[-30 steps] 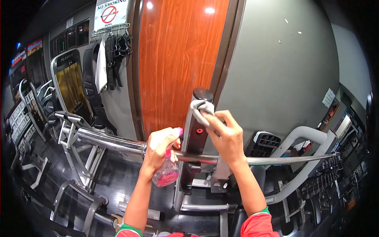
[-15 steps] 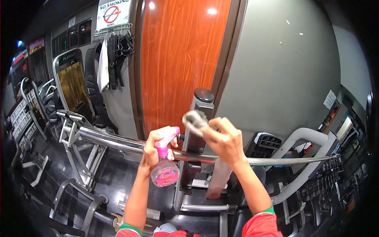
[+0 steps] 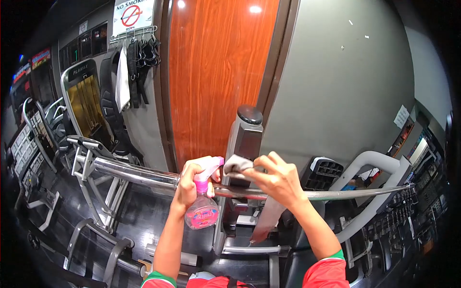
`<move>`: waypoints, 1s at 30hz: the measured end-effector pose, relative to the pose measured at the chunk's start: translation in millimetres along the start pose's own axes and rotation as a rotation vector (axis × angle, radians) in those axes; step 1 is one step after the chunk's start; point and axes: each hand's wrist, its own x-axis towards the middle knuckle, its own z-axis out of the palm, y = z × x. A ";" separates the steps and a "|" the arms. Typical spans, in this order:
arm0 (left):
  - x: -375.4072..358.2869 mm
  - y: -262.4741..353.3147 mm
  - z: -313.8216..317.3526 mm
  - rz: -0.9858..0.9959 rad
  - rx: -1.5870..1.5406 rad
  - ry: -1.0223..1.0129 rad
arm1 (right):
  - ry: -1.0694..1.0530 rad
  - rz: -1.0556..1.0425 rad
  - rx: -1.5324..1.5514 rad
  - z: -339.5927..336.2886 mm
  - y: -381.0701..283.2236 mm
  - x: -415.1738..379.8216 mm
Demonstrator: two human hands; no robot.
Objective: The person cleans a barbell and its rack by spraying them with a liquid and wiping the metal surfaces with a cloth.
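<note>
From my remote view, the right hand (image 3: 277,176) pinches the cloth (image 3: 236,165) leftward, below the top edge of the post (image 3: 249,140), contact unclear; the bar (image 3: 240,192) runs crosswise beneath, and the left hand (image 3: 188,183), curled round the bottle (image 3: 203,216), is just beside the cloth

spray bottle (image 3: 202,214): clear, pink head, roughly upright | cloth (image 3: 235,165): grey, bunched, just beside bottle's head
</note>
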 end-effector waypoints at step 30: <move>25.3 105.9 20.7 -0.084 0.158 -0.071 | 0.125 0.334 0.596 -41.3 17.6 35.9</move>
